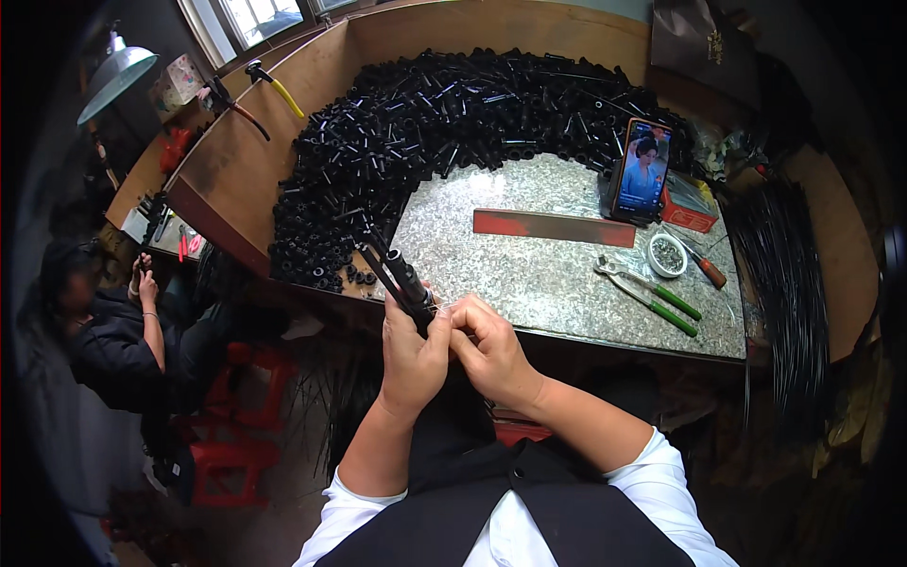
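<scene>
My left hand is closed around a black tubular piece with thin black rods beside it, held upright just off the bench's front edge. The piece's round open end points away from me. My right hand meets the left one at the lower part of the piece, thumb and fingers pinched together. Fine pale strands, like thin wire, show between the two hands. What exactly the right fingertips grip is too small to make out.
Black tubular parts are heaped against the wooden bench wall. On the speckled benchtop lie a flat bar, green-handled pincers, a white bowl, a screwdriver and a propped phone. Long black rods hang right. A co-worker sits left.
</scene>
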